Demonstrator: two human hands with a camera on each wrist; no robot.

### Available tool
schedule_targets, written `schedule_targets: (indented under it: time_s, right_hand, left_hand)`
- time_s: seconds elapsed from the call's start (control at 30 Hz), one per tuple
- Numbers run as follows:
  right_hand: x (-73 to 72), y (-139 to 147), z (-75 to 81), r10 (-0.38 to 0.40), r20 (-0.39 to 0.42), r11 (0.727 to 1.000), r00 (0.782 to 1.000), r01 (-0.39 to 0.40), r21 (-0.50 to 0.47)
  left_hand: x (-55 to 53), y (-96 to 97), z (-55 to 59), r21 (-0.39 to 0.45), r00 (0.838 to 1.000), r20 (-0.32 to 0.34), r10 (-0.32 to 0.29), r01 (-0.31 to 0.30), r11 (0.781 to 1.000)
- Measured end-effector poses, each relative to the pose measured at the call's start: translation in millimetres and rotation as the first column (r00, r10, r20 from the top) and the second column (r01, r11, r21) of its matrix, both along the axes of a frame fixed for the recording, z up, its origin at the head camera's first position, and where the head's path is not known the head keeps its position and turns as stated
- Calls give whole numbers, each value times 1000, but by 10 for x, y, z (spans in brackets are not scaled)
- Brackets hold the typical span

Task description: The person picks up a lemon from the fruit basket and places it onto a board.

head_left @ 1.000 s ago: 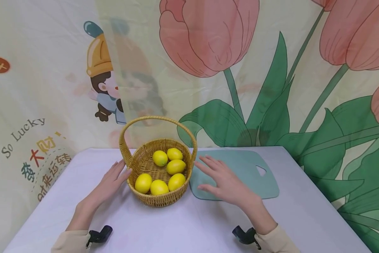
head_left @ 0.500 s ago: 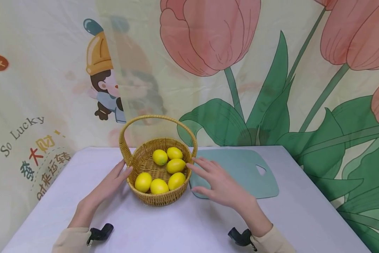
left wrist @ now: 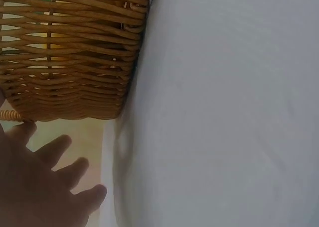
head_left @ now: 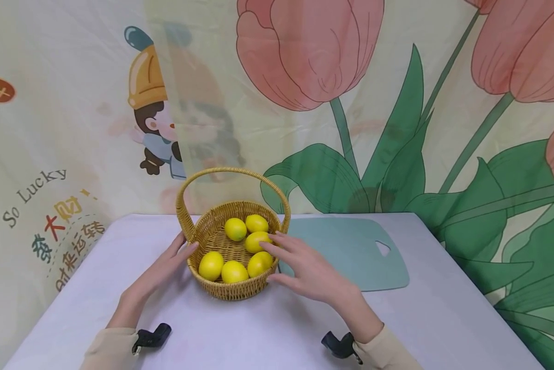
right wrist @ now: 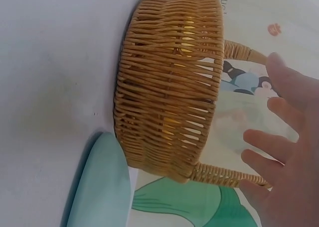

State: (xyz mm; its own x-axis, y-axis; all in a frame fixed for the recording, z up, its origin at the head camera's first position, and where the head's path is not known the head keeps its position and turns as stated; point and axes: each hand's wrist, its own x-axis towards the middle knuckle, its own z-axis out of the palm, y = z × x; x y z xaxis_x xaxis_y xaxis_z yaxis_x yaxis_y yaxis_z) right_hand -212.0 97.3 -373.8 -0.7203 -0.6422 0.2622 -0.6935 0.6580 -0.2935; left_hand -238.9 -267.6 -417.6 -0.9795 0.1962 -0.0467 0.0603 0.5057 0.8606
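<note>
We find the wicker basket (head_left: 228, 292) upright on the white cloth (head_left: 230, 334), its mouth facing up, its handle (head_left: 232, 170) arching side to side. Six lemons (head_left: 234, 272) lie inside. The left hand (head_left: 168, 264) stands at the left wall, the right hand (head_left: 311, 272) above the right rim, both with fingers extended. The right hand partly hides the green board (head_left: 346, 252), long axis sideways.

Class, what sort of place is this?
Probably a staged indoor tabletop set: a white cloth-covered table, a pink-and-green tulip-printed fabric backdrop, and a round brown wicker basket of yellow lemons.
</note>
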Motion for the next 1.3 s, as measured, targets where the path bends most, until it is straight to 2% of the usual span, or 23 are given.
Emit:
schedule_targets:
  time_s: [0.13, 0.27, 0.53, 0.9, 1.1, 1.3]
  right_hand:
    - [-41, -58, -20, 1, -5, 1000, 1000, -1, 7]
    - [-68, -108, -27, 15, 1, 1000, 1000, -15, 4]
    - [-109, -188, -55, 25, 50, 1000, 998, -25, 1]
    - [-158, -352, -72, 36, 150, 999, 988, -40, 23]
    - [-184, -414, -95, 39, 158, 999, 987, -44, 29]
    - [-210, -449, -112, 39, 171, 998, 984, -46, 40]
  left_hand:
    - [-32, 28, -9, 72, 999, -6, -36, 36, 997]
    - [-51, 27, -22, 102, 999, 2, -43, 43, 994]
    - [-88, 11, -85, 136, 999, 8, -52, 51, 989]
    - [-67, 35, -68, 170, 998, 26, -57, 52, 984]
    - [-76, 39, -78, 179, 997, 64, -40, 28, 983]
    - [-76, 30, -82, 179, 996, 73, -45, 32, 983]
